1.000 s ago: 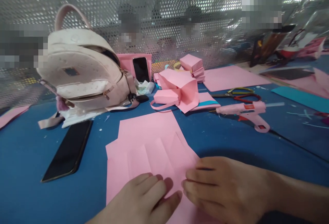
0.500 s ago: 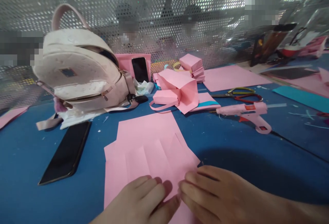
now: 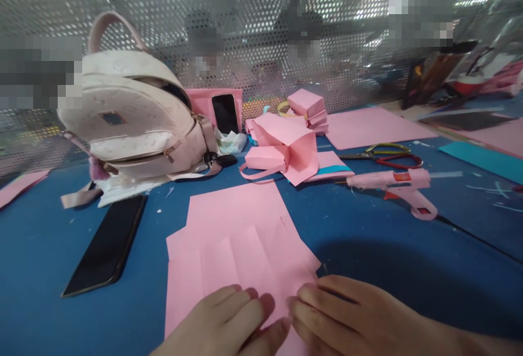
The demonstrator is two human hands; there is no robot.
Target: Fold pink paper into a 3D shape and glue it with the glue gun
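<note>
A pink sheet of paper with several lengthwise folds lies on the blue table right in front of me. My left hand rests on its near edge, fingers curled and pressed together on the paper. My right hand is beside it at the sheet's right near corner, fingers bent and pressing or pinching the paper's edge. The thumbs of both hands nearly touch.
A black phone lies to the left. Behind it stands a pale pink backpack. Folded pink paper boxes, scissors and a pink glue gun with its cord lie beyond. A perforated metal screen closes the back.
Both hands stay on the sheet's near edge, slid slightly toward me. The view has shifted a little; the paper has hardly moved.
</note>
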